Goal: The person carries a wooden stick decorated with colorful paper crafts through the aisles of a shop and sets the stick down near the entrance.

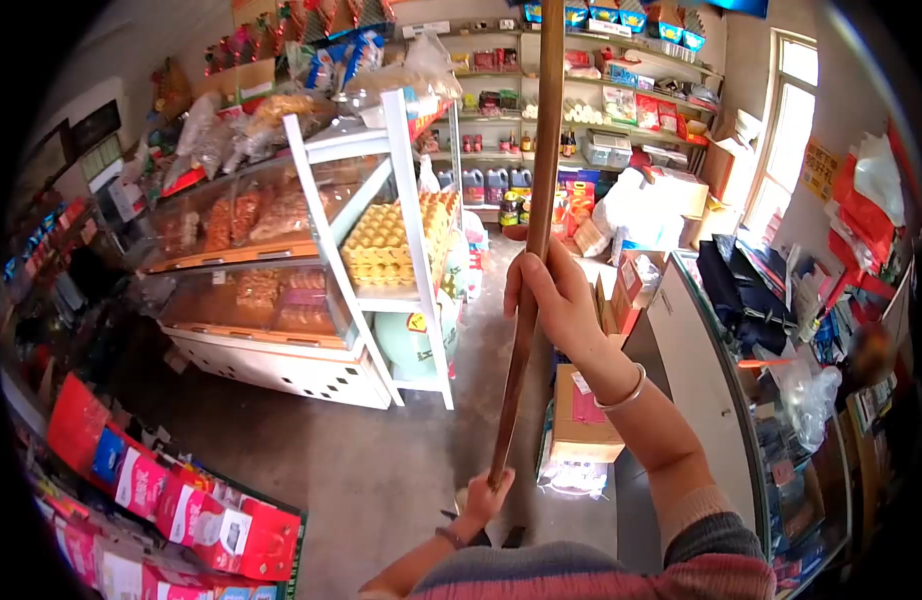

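Observation:
A long brown wooden pole (pixel 548 130) slants upright through the middle of the head view, its upper end beyond the top edge. Wrapped around it at mid-height is my right hand (pixel 556 295), closed, with a light bangle on the wrist. Lower down, close to my body, my left hand (pixel 486 495) grips the same pole, a bracelet at its wrist. What the pole has at its lower end is hidden or out of sight. Dark shapes on the floor below my left hand are too unclear to name.
On the left, a white shelf frame (pixel 409 190) holds stacked egg trays (pixel 391 240) beside a glass-fronted food case (pixel 251 300). Red and pink boxes (pixel 196 515) line the lower left. A cardboard box (pixel 584 415) stands beside the right-hand counter (pixel 693 345). Stocked shelves (pixel 496 155) cover the back wall.

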